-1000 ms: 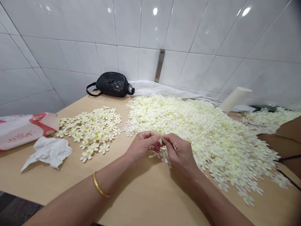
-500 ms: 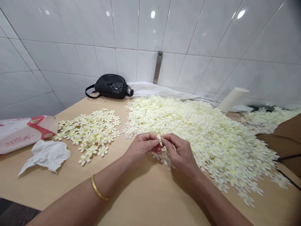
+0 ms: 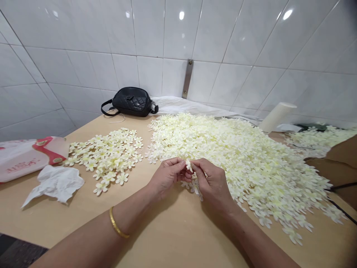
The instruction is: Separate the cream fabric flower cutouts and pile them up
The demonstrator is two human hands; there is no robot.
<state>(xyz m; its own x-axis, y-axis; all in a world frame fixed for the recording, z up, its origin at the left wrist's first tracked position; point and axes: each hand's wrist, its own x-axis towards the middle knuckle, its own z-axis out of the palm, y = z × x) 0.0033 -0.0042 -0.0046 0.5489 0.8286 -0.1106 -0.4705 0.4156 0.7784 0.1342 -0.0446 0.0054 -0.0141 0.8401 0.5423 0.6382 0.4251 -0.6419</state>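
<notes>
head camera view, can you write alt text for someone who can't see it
Left hand and right hand meet at a small pale flower over a table. A big flower heap lies behind and to the right, a smaller pile to the left, with a crumpled tissue and a black bag.

No text legible. Red lettering (image 3: 22, 166) on pink-and-white bag (image 3: 16, 154), left side, stylized, can't be read. Black bag (image 3: 129, 99) near the wall has a small pale logo (image 3: 138, 104) with tiny lettering under it, too small to read.
</notes>
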